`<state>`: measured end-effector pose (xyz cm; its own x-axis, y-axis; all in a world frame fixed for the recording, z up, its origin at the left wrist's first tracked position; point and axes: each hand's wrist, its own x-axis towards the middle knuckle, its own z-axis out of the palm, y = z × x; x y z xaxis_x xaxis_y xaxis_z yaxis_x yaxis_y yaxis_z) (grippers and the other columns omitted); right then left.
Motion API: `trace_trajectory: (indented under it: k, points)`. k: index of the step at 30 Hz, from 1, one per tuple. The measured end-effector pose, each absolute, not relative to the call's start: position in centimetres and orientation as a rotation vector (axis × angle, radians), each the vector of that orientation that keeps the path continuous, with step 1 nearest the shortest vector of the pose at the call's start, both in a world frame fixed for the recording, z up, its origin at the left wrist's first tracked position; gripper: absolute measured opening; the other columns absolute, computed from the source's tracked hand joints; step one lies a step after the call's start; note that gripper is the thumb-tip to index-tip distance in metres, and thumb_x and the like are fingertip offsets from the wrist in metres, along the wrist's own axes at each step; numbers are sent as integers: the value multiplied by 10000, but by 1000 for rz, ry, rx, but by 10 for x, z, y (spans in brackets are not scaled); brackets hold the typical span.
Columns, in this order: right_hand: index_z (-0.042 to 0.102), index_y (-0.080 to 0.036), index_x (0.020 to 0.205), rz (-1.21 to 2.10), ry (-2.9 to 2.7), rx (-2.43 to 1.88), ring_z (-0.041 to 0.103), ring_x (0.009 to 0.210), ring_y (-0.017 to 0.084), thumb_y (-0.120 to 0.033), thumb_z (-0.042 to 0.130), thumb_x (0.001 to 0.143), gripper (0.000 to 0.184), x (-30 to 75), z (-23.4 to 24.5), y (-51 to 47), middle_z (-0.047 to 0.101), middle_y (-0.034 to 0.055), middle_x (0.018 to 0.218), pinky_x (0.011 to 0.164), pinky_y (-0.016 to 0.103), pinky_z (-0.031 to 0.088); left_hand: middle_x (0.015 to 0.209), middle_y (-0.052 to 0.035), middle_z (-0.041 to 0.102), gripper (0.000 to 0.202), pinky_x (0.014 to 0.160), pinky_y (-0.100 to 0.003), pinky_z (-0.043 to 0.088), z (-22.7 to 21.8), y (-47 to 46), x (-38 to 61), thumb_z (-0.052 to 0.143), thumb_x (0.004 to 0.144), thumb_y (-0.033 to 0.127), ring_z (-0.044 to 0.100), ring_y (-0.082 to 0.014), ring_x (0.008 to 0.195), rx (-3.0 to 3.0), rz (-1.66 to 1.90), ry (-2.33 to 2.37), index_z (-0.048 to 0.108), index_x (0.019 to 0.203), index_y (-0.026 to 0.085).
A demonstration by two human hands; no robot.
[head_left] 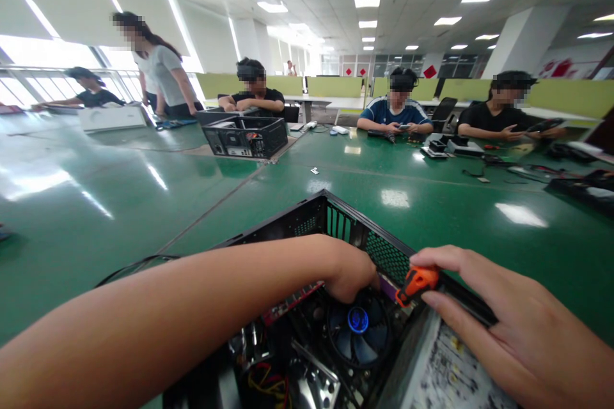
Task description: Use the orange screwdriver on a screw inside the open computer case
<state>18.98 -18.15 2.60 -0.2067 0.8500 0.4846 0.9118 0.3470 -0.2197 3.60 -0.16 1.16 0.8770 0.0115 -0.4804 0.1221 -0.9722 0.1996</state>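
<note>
A black computer case (288, 225) lies open in front of me, its inside facing up. My left hand (350, 268) reaches into it beside the round black CPU fan (357, 332) with a blue hub. Its fingers are curled downward and mostly hidden, so what they grip does not show. Between thumb and fingertips, my right hand (484, 313) pinches the orange-and-black handle of a screwdriver (417, 284) above the case's right side; the shaft is not visible. Close to my left hand are a red circuit board (293, 301) and a purple strip (387, 287).
A grey metal box with a marked label (446, 364) sits at the case's right. Yellow and red wires (268, 383) lie inside. Across the green table (230, 204) stand another computer case (247, 137) and several people at work. Cables and parts (527, 169) lie at the far right.
</note>
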Motion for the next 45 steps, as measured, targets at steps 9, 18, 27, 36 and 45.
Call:
trace_trajectory:
  k: [9, 18, 27, 36, 45]
  points:
    - [706, -276, 1131, -84, -1918, -1485, 761, 870, 226, -396, 589, 939, 255, 173, 21, -183, 771, 44, 930, 708, 303, 622, 929, -66, 765, 440, 723, -338, 493, 7, 3, 36, 610, 674, 130, 656, -244, 815, 2841, -851, -47, 759, 1076, 227]
    - [644, -318, 1160, 113, -2074, -1332, 763, 951, 161, -264, 640, 911, 254, 167, 25, -186, 780, -13, 1035, 801, 244, 625, 1017, -102, 765, 509, 710, -323, 486, 10, 0, 39, 571, 735, 143, 662, -239, 845, 2851, -955, -44, 708, 1224, 179]
    - [502, -336, 1210, 170, -2175, -1287, 729, 1001, 123, -181, 667, 884, 397, 170, 25, -184, 731, -41, 1089, 840, 217, 599, 979, -85, 767, 473, 703, -325, 484, 12, 0, 40, 579, 747, 143, 662, -236, 827, 2845, -945, -64, 721, 1195, 190]
    - [510, -320, 1223, 75, -2183, -1276, 738, 1025, 121, -182, 639, 904, 371, 168, 24, -184, 747, -41, 1120, 903, 207, 581, 1013, -90, 763, 482, 717, -326, 479, 15, -2, 40, 563, 768, 146, 661, -237, 860, 2853, -998, -61, 705, 1226, 188]
    - [502, -362, 1299, -59, -2060, -1515, 730, 1107, 101, -305, 516, 1005, 300, 181, 25, -189, 740, -62, 1223, 885, 129, 577, 1057, -95, 761, 507, 730, -315, 491, 12, 1, 38, 573, 756, 144, 670, -235, 885, 2851, -1005, -41, 700, 1246, 178]
